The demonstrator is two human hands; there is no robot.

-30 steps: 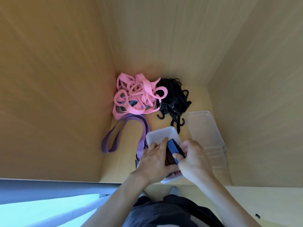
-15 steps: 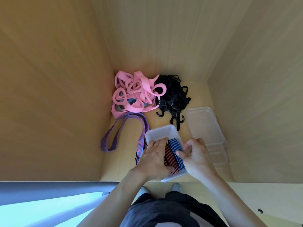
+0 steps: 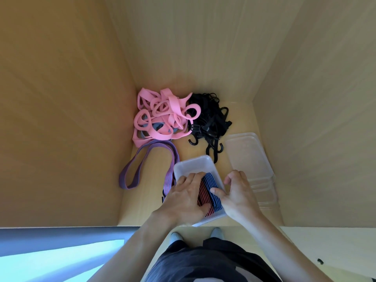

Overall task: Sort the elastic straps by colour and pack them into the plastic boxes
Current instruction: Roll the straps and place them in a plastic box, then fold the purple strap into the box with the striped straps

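Head view: a striped elastic strap (image 3: 210, 183), woven in fine red and blue ribs, is seen folded inside a translucent plastic box (image 3: 194, 162), its folds laid along the box's long axis, pointing away from the person. It is pressed down by the flat, straight-fingered left hand (image 3: 183, 200). The thumb of the right hand (image 3: 239, 197) is set on the blue fold, while its curled fingers lie by the box's right wall; a grip cannot be confirmed. An unpacked loop (image 3: 162, 143) is trailed leftward onto the shelf (image 3: 154, 200). Beyond, soft pink straps (image 3: 162, 119) and black hooked straps (image 3: 209, 123) are heaped touching, and empty clear boxes (image 3: 246, 157) are stacked at the right.
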